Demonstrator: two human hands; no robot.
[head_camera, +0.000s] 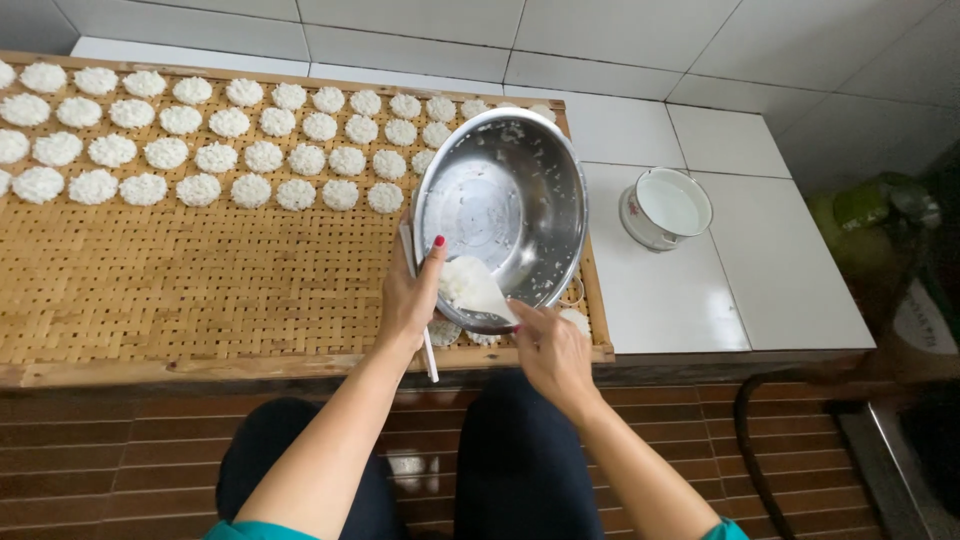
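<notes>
A steel bowl (505, 205) stands tilted toward me at the right end of a woven bamboo tray (200, 280). My left hand (408, 295) grips the bowl's near rim, thumb inside, and a thin white stick (428, 352) pokes out below it. My right hand (548, 345) holds a flat white scraper (480, 290) pressed into a small heap of white rice at the bowl's lower edge. Grains cling to the bowl's inner wall. Round white rice cakes (215, 125) lie in rows across the tray's far half.
A white enamel bowl of pale liquid (667, 207) sits on the white tiled counter (770, 290) to the right. Small ring moulds and a rice cake (575, 318) lie under the bowl's near edge. Brown tiles (150, 430) front the counter; my knees are below.
</notes>
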